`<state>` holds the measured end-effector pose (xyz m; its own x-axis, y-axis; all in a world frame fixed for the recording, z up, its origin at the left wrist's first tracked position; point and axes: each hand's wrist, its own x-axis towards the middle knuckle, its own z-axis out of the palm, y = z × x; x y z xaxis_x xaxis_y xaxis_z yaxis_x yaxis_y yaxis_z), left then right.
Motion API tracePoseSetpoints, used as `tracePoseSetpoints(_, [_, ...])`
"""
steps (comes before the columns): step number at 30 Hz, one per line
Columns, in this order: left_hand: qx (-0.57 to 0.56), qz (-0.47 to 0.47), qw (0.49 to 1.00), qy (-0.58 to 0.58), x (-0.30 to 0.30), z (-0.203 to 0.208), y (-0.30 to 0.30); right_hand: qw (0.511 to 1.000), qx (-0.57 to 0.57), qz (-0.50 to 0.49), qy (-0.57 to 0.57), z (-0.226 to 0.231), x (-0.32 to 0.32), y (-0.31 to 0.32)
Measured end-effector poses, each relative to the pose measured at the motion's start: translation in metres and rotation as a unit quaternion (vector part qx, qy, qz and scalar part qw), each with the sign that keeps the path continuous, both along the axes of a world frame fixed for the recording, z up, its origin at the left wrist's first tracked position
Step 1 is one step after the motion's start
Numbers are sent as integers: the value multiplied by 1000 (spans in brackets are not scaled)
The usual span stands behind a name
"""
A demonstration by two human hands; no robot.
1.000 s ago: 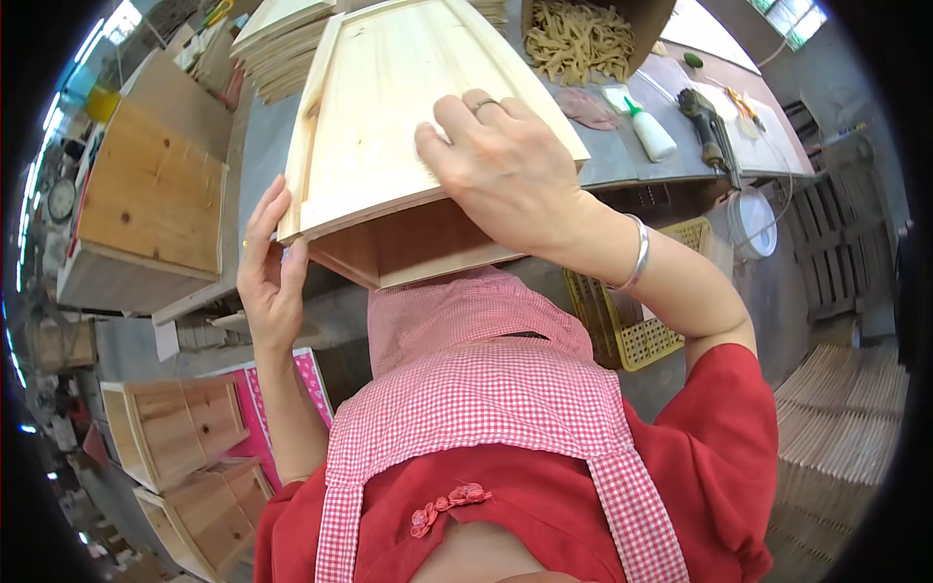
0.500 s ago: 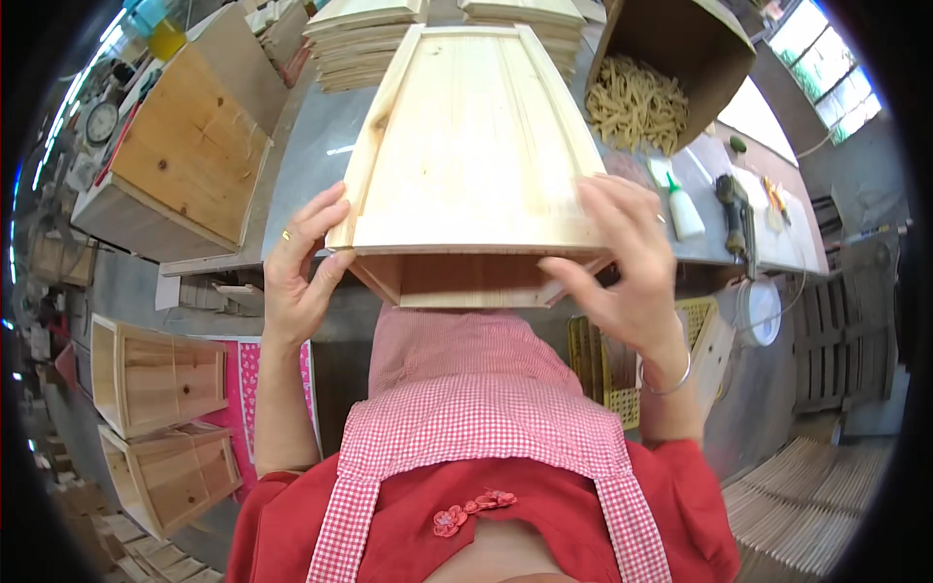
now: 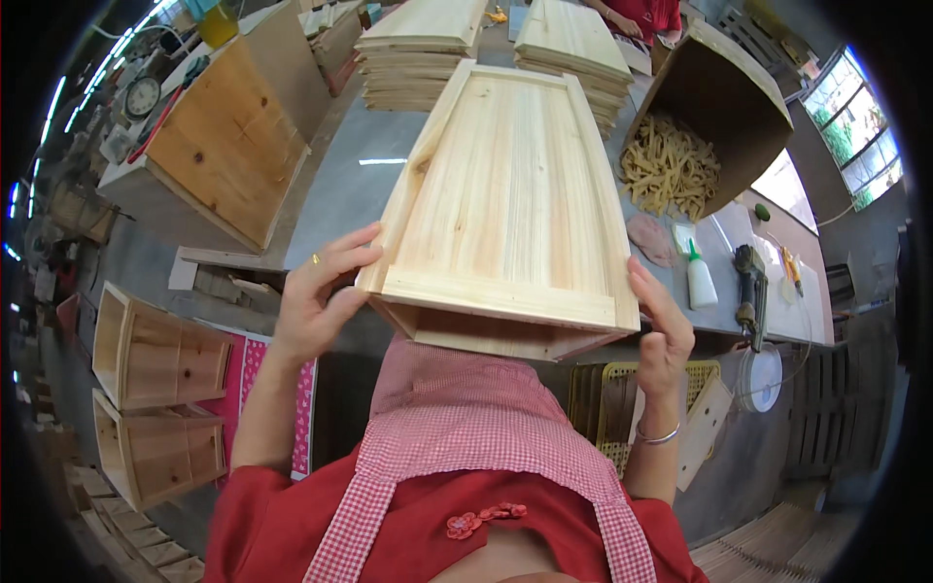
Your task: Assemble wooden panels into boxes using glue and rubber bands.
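Observation:
A tapered pale wooden box lies in front of me on the grey worktable, its panelled face up and its near end hollow. My left hand grips the near left corner, fingertips on the side edge and thumb close below them. At the near right corner, my right hand presses its extended index finger along the side, the other fingers curled in. The box sits held between both hands, slightly turned. Its underside is hidden.
Stacked wooden panels and a second stack stand at the back. To the right are a tipped carton of pale strips, a glue bottle and a dark power tool. Finished boxes stand lower left. A person works beyond.
The box has turned slightly and its near end shows a rail more clearly. My right hand has gone from over the face to the right side edge. The view has shifted.

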<state>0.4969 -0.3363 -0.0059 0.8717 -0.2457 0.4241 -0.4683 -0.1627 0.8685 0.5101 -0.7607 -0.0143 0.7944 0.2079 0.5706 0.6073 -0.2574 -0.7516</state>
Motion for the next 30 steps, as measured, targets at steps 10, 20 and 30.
tracePoseSetpoints(10, [46, 103, 979, 171, 193, 7, -34, 993, 27, -9, 113, -17, 146, 20])
tracePoseSetpoints(20, [97, 108, 977, 159, 211, 5, -50, 996, 58, 2, 67, -35, 158, 17])
tracePoseSetpoints(30, [131, 119, 969, 171, 208, 18, -56, 851, -320, -414, -35, -136, 304, -86])
